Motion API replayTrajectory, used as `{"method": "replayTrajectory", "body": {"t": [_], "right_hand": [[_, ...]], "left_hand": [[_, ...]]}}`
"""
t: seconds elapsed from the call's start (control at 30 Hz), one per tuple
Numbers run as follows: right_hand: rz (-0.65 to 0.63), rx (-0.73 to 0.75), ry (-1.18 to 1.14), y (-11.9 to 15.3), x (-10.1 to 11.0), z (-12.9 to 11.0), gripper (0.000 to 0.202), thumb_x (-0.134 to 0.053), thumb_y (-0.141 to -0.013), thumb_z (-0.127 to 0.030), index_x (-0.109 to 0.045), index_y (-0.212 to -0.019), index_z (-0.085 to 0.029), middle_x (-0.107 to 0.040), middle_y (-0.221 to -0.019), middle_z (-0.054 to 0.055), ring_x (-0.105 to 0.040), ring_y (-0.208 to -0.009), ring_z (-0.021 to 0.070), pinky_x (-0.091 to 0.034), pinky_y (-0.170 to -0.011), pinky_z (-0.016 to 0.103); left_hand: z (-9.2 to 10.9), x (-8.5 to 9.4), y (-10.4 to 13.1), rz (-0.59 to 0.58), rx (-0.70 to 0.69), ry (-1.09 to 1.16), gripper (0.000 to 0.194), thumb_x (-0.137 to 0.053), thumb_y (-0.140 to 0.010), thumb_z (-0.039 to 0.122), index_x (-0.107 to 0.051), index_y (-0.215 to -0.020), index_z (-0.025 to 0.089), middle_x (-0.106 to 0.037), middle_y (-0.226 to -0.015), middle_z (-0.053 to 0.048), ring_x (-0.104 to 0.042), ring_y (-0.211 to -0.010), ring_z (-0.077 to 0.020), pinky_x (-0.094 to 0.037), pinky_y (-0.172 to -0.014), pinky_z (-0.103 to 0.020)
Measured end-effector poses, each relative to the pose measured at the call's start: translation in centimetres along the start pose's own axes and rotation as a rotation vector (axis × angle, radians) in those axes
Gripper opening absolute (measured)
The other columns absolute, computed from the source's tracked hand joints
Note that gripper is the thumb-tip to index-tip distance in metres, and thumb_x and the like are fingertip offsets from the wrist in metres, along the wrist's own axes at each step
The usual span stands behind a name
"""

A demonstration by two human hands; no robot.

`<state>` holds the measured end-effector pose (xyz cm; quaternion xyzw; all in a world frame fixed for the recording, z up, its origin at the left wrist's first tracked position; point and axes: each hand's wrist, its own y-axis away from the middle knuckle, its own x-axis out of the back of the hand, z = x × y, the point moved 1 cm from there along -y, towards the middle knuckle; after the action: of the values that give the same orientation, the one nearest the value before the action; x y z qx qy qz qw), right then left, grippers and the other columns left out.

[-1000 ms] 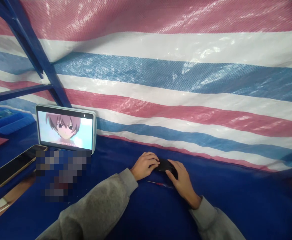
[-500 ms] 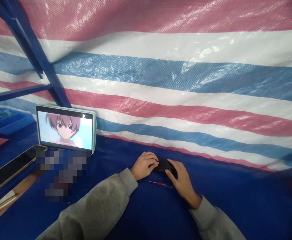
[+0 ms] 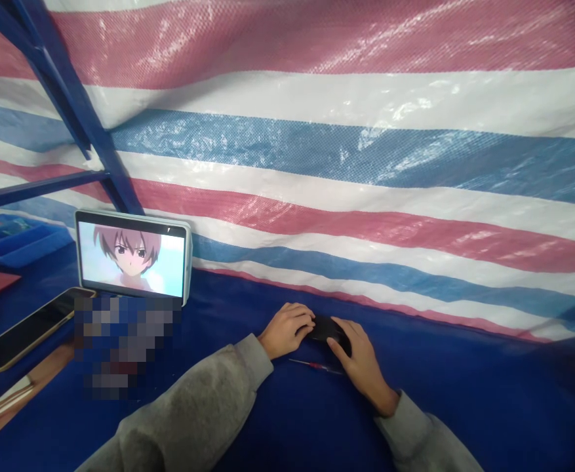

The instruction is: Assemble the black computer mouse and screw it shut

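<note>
A black computer mouse (image 3: 322, 329) lies between my two hands on the blue tabletop. My left hand (image 3: 287, 330) grips its left end, fingers bent over the top edge. Around the other end curls my right hand (image 3: 364, 359), thumb on the near side and fingers on the far side. The palms hide parts of both ends. Just below the mouse lies a thin screwdriver (image 3: 314, 365) with a red section and a narrow metal shaft; its right end runs close to my right hand.
At left a tablet (image 3: 132, 255) stands upright, playing a cartoon. A phone (image 3: 26, 331) lies beside it, near a blurred-out patch. Farther left is a blue divided tray (image 3: 26, 246). Blue metal frame bars (image 3: 71, 98) and a striped tarpaulin (image 3: 366, 157) close off the back.
The whole view has shifted slightly, with things sitting a little lower and to the right. My hands keep the same hold on the mouse.
</note>
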<state>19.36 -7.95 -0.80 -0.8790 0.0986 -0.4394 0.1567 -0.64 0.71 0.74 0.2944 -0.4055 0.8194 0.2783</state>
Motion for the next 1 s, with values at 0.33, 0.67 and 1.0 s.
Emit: {"method": "replayTrajectory", "body": {"t": [0.33, 0.67, 1.0], "right_hand": [[0.019, 0.001, -0.002, -0.07, 0.08, -0.21, 0.042, -0.052, -0.09, -0.048, -0.059, -0.122, -0.022, -0.065, -0.117, 0.011, -0.058, -0.109, 0.0266, -0.047, -0.096, 0.046], [-0.007, -0.015, -0.016, -0.08, 0.16, -0.19, 0.042, -0.052, -0.09, -0.047, -0.058, -0.123, -0.021, -0.063, -0.12, 0.011, -0.056, -0.113, 0.0264, -0.045, -0.098, 0.045], [-0.021, -0.059, -0.034, 0.05, 0.18, -0.11, 0.046, -0.05, -0.091, -0.048, -0.055, -0.129, -0.022, -0.061, -0.125, 0.01, -0.054, -0.118, 0.0264, -0.042, -0.103, 0.047]], "left_hand": [[-0.29, -0.33, 0.24, -0.001, 0.011, -0.016, 0.013, -0.051, -0.097, 0.019, -0.063, -0.101, 0.019, -0.067, -0.111, -0.005, -0.061, -0.105, -0.018, -0.041, -0.095, -0.032], [0.49, 0.12, 0.15, -0.098, -0.006, -0.113, 0.025, -0.047, -0.099, 0.025, -0.058, -0.122, 0.022, -0.061, -0.123, -0.007, -0.056, -0.113, -0.0203, -0.04, -0.097, -0.035], [0.36, 0.03, 0.08, -0.152, 0.005, -0.152, 0.044, -0.062, -0.091, 0.043, -0.054, -0.13, 0.023, -0.057, -0.129, -0.008, -0.054, -0.117, -0.0236, -0.041, -0.099, -0.038]]}}
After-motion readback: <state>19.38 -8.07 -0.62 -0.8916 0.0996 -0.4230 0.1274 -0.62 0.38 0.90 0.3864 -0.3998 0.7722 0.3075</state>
